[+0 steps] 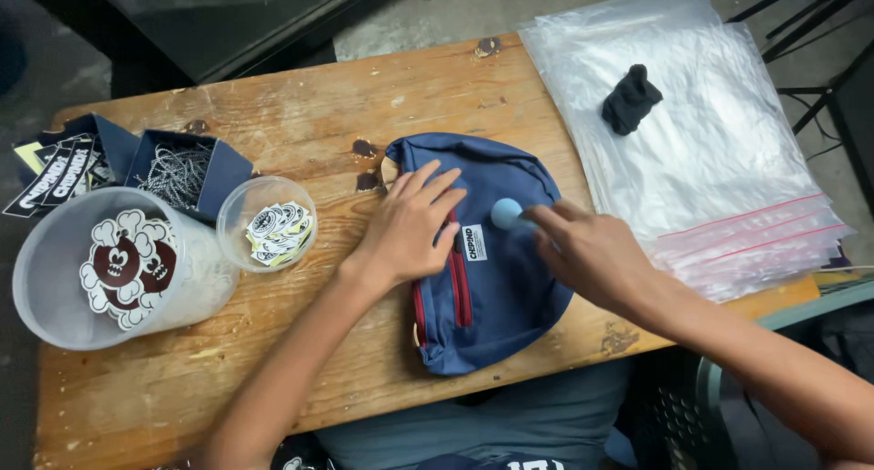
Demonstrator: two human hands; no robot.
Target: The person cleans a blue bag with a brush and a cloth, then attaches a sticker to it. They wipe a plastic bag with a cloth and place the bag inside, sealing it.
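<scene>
1. Bag: a navy blue fabric pouch with red zips lies flat at the middle of the worn wooden table, close to the near edge.
2. Left hand rests open, palm down, fingers spread over the pouch's upper left; seemingly pinning the cloth flat.
3. Right hand closes on a small pale blue round-headed object, pressed against the pouch top; the grip itself is blurred.
4. Stack of clear zip-seal plastic bags lies right of the pouch, a dark rolled cloth on top, perhaps weighing them down.
5. Left: large translucent tub of cartoon stickers, small clear cup of round stickers, dark box of metal chains.
</scene>
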